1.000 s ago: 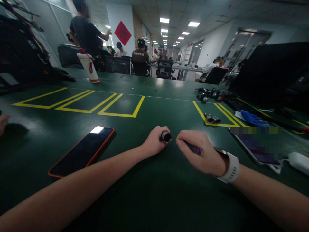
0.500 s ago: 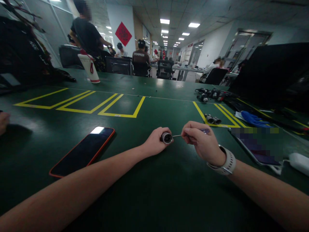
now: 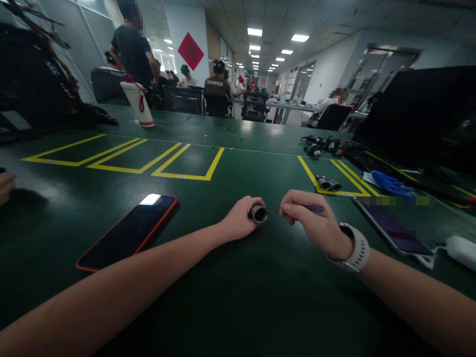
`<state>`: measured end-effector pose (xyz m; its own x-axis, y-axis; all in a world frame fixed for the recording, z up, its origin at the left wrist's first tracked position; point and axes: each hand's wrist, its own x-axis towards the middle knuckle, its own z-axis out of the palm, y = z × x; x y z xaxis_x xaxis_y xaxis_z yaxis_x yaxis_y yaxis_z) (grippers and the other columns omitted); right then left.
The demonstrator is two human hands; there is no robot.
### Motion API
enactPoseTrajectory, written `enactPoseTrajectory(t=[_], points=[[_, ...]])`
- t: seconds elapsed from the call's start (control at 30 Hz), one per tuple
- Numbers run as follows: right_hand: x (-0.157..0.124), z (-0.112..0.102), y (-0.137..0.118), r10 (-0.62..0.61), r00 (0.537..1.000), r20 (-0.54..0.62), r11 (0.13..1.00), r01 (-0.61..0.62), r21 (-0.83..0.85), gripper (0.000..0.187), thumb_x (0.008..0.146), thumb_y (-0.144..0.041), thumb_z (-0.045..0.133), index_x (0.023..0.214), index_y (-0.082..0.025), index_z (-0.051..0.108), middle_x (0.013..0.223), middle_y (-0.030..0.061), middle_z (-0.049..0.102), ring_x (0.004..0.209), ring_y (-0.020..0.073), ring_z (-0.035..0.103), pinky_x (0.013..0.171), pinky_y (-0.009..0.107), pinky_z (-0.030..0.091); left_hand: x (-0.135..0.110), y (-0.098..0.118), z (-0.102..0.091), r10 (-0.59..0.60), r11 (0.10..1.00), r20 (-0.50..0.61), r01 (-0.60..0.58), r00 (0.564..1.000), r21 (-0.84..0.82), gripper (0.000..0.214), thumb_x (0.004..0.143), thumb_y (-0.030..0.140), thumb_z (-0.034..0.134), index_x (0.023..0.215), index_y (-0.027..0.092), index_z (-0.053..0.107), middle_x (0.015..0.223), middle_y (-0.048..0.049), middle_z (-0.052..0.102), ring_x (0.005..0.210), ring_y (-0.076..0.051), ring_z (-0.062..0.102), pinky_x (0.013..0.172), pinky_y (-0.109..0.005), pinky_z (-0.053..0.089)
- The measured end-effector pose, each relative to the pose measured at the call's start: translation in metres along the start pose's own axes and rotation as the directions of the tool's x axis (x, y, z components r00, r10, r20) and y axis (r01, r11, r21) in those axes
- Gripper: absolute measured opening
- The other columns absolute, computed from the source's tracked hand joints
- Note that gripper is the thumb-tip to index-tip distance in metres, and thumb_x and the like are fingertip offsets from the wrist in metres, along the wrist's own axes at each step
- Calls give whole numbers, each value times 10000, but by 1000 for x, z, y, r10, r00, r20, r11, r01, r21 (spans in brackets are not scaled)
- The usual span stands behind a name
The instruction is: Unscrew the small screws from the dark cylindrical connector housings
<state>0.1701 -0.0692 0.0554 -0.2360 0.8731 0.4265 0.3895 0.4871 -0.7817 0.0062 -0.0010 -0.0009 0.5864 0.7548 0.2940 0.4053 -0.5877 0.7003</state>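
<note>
My left hand [image 3: 240,218] is closed around a short, dark metal cylindrical connector [image 3: 259,213], its round open end turned toward my right hand. Between the fingers of my right hand [image 3: 307,215] is a thin screwdriver [image 3: 316,209] with a purplish, see-through handle. Its slim shaft points left, and the tip is at the near rim of the connector's opening; whether it touches is too small to tell. Both hands are low over the green table [image 3: 238,297]. A pale watch strap circles my right wrist.
Left of my forearm lies an orange-cased phone [image 3: 130,230]. To the right are metal connectors [image 3: 327,183] by yellow tape, more connectors [image 3: 323,145], a blue glove [image 3: 392,182], a tablet-like device [image 3: 397,228] and a white plug [image 3: 461,252]. Another person's hand [image 3: 5,187] shows at far left.
My right hand has shifted slightly right and down, drawing the screwdriver back a little. The connector's mouth has turned slightly in my left hand. A standing person in the background has lowered an arm.
</note>
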Motion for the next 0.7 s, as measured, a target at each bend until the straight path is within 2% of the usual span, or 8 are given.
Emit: enactPoseTrajectory(t=[0.37,0.5,0.7], points=[[4,4,14,134,989,-63,944,-108,313,209,764,-164,476,571,-159,556,488,-34,476,467,80,418,446,227,304,1,2,-4,-20,998,11,20,1000,-53,141,683,253,653,736,161,560,710,11,544,668,-142,503,635,-273,388],[0,7,11,81,995,-62,975,-66,213,216,796,-177,482,595,-160,557,528,-28,490,511,89,446,475,231,330,1,3,-4,-31,993,-1,31,1000,-116,138,678,233,654,731,155,554,699,15,538,660,-136,498,620,-265,379],[-7,11,8,-36,999,-40,995,40,89,221,857,-214,466,664,-166,562,593,-22,512,559,98,469,530,245,370,1,1,-3,-46,938,-36,31,998,-344,153,687,198,655,681,155,509,644,47,472,613,-99,438,583,-231,366]])
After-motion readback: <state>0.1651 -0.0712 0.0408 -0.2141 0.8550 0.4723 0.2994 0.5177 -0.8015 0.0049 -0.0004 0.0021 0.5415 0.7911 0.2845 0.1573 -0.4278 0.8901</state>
